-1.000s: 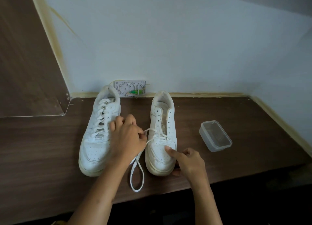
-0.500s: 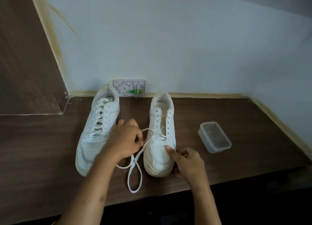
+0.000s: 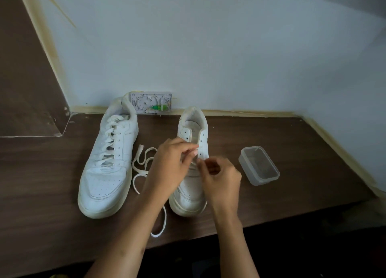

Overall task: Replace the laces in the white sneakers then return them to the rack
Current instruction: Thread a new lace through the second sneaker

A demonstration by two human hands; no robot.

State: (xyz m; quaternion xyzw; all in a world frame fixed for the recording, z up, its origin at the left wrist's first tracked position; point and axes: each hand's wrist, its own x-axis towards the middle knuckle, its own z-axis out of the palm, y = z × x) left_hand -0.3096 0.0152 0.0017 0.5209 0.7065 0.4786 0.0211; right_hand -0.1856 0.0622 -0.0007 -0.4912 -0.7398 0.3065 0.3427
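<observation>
Two white sneakers stand on a dark wooden surface (image 3: pixel 41 194), toes toward me. The left sneaker (image 3: pixel 108 162) is fully laced. The right sneaker (image 3: pixel 193 144) has its upper eyelets bare. A loose white lace (image 3: pixel 142 162) coils between the two shoes and trails to the front edge. My left hand (image 3: pixel 169 165) is over the right sneaker's eyelets and pinches the lace end at its fingertips. My right hand (image 3: pixel 221 177), fingers curled, is at the shoe's right eyelet row and seems to pinch the lace there; the hands hide the lower lacing.
A small clear plastic container (image 3: pixel 260 166) sits open to the right of the right sneaker. A white wall box with a green part (image 3: pixel 151 103) is fixed at the wall base behind the shoes. A brown panel (image 3: pixel 25 79) rises at the left.
Both hands have moved up from the toe area to the right sneaker's eyelets. The lace was drawn out more and now lies coiled between the shoes.
</observation>
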